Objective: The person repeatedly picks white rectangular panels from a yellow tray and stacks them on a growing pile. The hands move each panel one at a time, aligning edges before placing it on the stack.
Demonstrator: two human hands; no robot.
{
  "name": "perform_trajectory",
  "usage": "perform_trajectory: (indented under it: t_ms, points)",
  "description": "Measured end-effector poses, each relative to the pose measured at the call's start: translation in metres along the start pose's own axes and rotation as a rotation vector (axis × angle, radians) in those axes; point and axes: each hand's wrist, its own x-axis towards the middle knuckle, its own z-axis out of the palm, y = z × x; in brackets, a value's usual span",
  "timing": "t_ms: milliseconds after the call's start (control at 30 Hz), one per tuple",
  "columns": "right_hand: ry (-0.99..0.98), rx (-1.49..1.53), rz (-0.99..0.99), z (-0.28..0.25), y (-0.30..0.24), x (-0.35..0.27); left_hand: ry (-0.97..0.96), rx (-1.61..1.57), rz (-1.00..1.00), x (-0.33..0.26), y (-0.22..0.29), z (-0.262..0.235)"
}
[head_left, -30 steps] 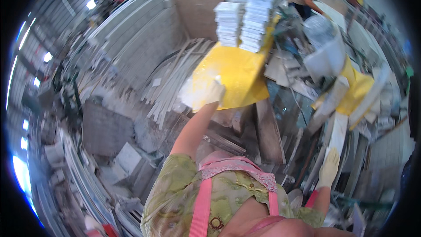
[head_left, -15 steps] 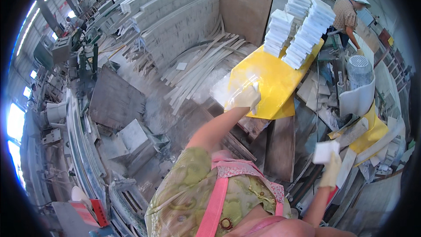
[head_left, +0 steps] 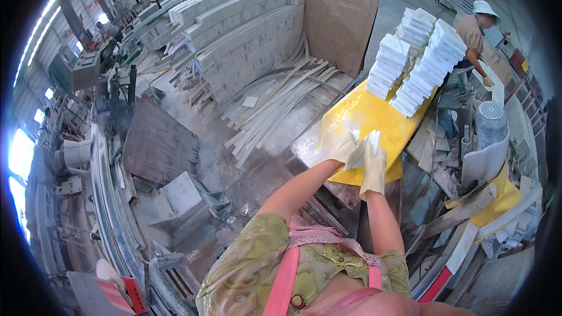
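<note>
Left hand (head_left: 342, 149): gripping one end of a small white tile (head_left: 366, 138).
Right hand (head_left: 373, 164): clasping the same tile.
Position: hovering over the yellow bench (head_left: 357, 114), tile stacks (head_left: 418, 67) lying beyond.

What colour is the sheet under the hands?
Bright yellow sheet, dusted white in places; head view shows it best, beneath both gloved hands.

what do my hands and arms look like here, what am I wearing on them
Both hands wear pale, whitish work gloves: the left hand and the right hand. The forearms are bare below short sleeves of a yellow-green patterned top, crossed by pink straps.
</note>
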Motion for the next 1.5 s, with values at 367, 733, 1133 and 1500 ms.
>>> perform_trajectory:
  t_ms: [367,733,1133,1500]
  points:
    - [-0.439,0.667,0.121,-0.037,0.032,-0.002,0.083,-0.089,-0.020,0.017,-0.002,0.031]
    - [0.481,-0.378,-0.087,-0.291,0.156,-0.111,0.036,-0.142,-0.148,0.032,-0.009,0.055]
    - [0.669,-1.147,0.311,-0.417,0.265,-0.250,-0.027,0.003,-0.237,0.013,0.031,0.033]
    - [0.561,-1.272,0.400,-0.409,0.254,-0.256,-0.009,0.154,-0.062,0.055,-0.005,0.057]
